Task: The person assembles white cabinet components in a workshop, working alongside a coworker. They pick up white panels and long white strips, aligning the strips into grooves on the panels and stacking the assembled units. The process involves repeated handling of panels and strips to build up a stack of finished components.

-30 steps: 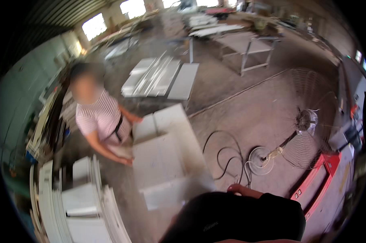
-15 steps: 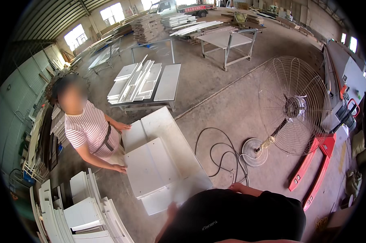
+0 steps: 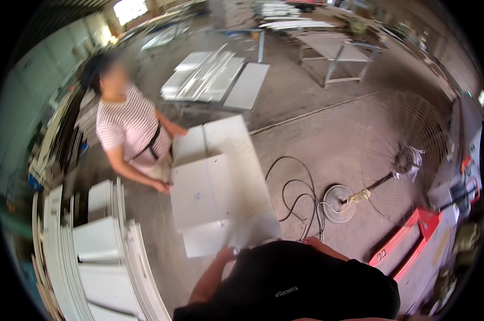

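My left hand [image 3: 227, 253] is at the near edge of a lower white panel [image 3: 196, 242] and seems to touch it. Motion smears its fingers. My right hand [image 3: 310, 242] shows just past my dark shirt, near the right corner of the worktable [image 3: 245, 150]; its fingers are mostly hidden. On that pale tabletop lie a large white board [image 3: 200, 187] with small holes near its edges and, behind it, another white panel [image 3: 189, 147]. Across the table's left side a co-worker in a striped shirt [image 3: 129, 125] has both hands on the panels' edges.
White panels [image 3: 100, 241] stand stacked at left. Further off is a second table of white strips [image 3: 207, 80]. To the right are a black cable [image 3: 284, 187] on the floor, a big standing fan [image 3: 408, 160] and a red pallet jack [image 3: 413, 235].
My view has shifted, moving the surroundings in the picture. My left forearm shows more, with its hand at the near panel edge. The co-worker's hands remain at the panels.
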Tool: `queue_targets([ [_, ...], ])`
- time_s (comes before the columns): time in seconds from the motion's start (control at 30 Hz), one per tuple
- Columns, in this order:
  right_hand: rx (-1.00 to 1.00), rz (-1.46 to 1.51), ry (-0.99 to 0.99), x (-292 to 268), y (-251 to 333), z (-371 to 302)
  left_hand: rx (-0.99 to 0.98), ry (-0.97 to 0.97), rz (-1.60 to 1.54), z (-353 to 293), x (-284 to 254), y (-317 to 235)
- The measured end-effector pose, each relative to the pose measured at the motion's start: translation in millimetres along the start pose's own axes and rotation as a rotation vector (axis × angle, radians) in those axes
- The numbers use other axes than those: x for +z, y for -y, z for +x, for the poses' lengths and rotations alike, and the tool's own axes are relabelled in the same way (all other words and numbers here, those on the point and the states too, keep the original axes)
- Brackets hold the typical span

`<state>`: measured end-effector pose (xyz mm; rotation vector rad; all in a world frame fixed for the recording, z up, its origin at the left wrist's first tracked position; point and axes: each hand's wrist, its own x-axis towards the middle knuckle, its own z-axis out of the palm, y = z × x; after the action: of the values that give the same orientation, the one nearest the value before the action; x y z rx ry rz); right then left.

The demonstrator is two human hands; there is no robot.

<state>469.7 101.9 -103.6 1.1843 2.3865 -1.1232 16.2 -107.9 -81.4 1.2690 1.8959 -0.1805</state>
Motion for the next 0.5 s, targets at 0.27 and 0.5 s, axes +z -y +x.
queue_targets([
  [0.27, 0.171, 0.160, 0.054, 17.3, -30.1, 13.5, -0.042, -0.085, -0.040, -12.9, 6.3, -16.6],
  [0.5, 0.189, 0.264, 0.084, 18.0, -39.6, 2.7, -0.077, -0.099, -0.075, -20.6, -2.7, -27.5],
])
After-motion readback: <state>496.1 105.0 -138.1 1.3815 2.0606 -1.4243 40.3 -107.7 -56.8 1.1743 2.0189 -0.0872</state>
